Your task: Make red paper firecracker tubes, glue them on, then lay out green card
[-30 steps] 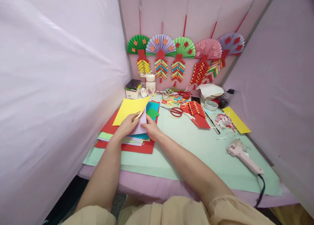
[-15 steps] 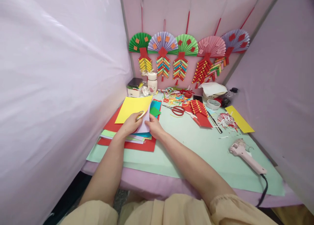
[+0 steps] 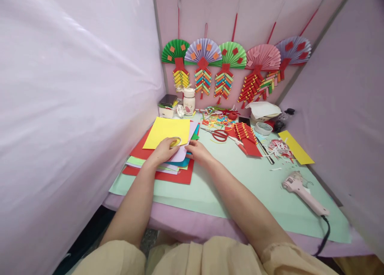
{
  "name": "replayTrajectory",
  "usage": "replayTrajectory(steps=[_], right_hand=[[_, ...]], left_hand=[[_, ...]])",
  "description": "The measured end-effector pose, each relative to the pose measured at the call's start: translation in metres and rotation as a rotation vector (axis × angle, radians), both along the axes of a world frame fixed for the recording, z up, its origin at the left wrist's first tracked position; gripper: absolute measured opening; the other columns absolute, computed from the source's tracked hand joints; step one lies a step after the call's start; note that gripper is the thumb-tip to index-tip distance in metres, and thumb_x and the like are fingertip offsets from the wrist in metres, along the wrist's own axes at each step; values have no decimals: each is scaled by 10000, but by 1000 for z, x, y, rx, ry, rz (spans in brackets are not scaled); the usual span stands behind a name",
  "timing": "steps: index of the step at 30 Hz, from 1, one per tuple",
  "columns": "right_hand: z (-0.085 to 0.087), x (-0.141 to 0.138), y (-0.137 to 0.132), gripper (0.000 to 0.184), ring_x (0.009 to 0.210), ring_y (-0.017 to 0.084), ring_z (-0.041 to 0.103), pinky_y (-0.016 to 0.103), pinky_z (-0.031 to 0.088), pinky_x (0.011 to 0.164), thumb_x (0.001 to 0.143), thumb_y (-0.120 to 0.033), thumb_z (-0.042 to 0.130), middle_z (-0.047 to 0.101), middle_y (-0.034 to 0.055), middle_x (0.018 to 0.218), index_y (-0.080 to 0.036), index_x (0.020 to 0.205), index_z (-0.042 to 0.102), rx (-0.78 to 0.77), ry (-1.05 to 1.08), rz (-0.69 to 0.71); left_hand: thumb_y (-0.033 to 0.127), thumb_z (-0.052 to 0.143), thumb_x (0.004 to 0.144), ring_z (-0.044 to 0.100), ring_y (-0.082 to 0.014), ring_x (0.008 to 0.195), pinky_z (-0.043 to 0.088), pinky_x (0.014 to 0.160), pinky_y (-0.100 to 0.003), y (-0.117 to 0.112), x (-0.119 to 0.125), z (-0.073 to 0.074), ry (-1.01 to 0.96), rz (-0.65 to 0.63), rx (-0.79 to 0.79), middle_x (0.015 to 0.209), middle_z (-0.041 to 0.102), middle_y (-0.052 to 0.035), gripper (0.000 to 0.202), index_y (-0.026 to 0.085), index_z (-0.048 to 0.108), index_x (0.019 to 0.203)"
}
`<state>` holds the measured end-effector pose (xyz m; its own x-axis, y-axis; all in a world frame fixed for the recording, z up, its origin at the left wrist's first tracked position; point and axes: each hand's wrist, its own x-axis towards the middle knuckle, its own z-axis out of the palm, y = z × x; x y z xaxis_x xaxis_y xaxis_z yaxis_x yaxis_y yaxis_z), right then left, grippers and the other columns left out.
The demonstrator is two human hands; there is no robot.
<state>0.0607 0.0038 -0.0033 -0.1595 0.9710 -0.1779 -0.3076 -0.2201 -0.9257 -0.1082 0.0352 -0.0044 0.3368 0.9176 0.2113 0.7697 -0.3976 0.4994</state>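
Observation:
My left hand (image 3: 164,150) is closed on a thin ring that looks like a roll of tape (image 3: 177,142), and it rests at the lower edge of a yellow sheet (image 3: 166,130). Beneath the yellow sheet lies a lilac sheet of paper (image 3: 180,155), its right part showing. My right hand (image 3: 198,151) pinches the right edge of this lilac sheet, thumb and fingers close together. Blue, green and lilac papers lie under it on larger red sheets (image 3: 184,178). Fingertips of both hands are partly hidden.
Red-handled scissors (image 3: 220,135) lie right of the papers, near a red firecracker decoration (image 3: 246,137). Paper scraps (image 3: 280,149), a white tape roll (image 3: 263,128) and a glue gun (image 3: 306,193) with its cord are farther right. A white bottle (image 3: 189,102) stands behind. Paper fans (image 3: 203,51) hang on the wall.
The lilac sheet, raised and bent between my hands before, now lies flatter, mostly under the yellow sheet. My right hand has shifted slightly right along its edge. The view has turned a little.

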Motion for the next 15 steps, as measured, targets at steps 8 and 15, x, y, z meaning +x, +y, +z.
replayTrajectory(steps=[8, 15], right_hand=[[16, 17, 1, 247, 679, 103, 539, 220, 448, 608, 634, -176, 664, 620, -24, 753, -203, 878, 637, -116, -176, -19], [22, 17, -2, 216, 695, 117, 556, 237, 452, 623, 633, -190, 673, 611, -22, 731, -199, 834, 593, -120, -187, -31]], left_hand=[[408, 511, 837, 567, -266, 1115, 429, 981, -357, -1, 3, 2, 81, 2, 29, 1209, 622, -131, 423, 140, 649, 1134], [419, 511, 832, 568, -265, 1112, 428, 974, -360, 1, 0, -1, 68, -15, 36, 1213, 626, -123, 418, 158, 654, 1125]])
